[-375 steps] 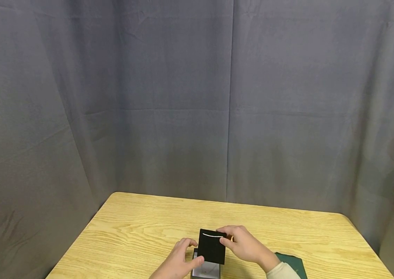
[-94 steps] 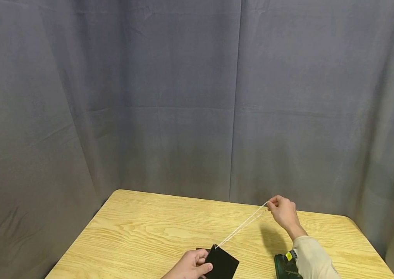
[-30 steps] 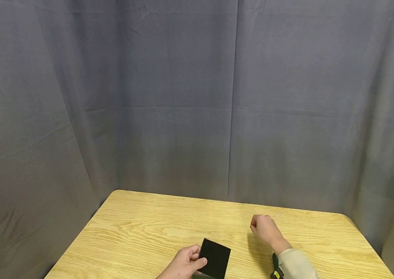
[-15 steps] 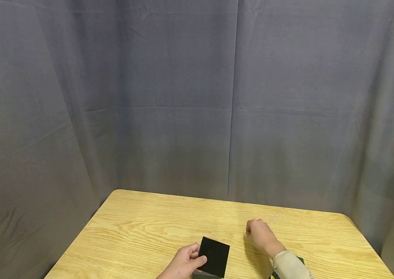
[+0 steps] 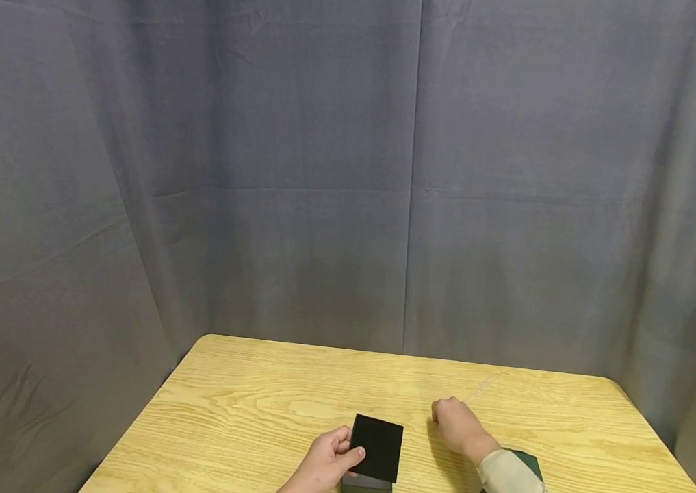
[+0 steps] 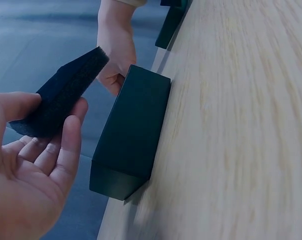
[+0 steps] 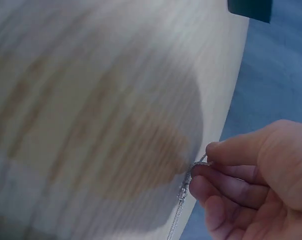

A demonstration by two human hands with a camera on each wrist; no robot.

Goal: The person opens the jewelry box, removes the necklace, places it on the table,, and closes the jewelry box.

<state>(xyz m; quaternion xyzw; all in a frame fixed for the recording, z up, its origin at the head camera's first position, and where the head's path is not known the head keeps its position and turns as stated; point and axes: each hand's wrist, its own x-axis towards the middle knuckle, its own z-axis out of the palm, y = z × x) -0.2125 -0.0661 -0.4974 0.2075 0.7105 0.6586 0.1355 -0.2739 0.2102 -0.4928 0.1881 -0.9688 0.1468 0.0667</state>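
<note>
A square black foam pad [image 5: 376, 447] is pinched between the thumb and fingers of my left hand [image 5: 323, 460], tilted above an open dark green box [image 5: 367, 487]. In the left wrist view the foam pad [image 6: 66, 95] shows its thick edge, and the box [image 6: 133, 120] stands on the table beside it. My right hand [image 5: 460, 430] is low over the table to the right. In the right wrist view its thumb and finger pinch one end of a thin silver chain necklace [image 7: 180, 197]. The rest of the chain [image 5: 484, 387] trails across the wood behind the hand.
A dark green lid-like piece [image 5: 527, 460] lies at the right front, partly behind the right sleeve [image 5: 508, 472]. The wooden table [image 5: 261, 383] ends at grey curtains [image 5: 311, 260] behind and at the left.
Earlier the right hand stretched the chain from a slit in the foam; now the chain is free and lies on the table. Lately that hand has drawn it nearer. The left hand keeps the foam.
</note>
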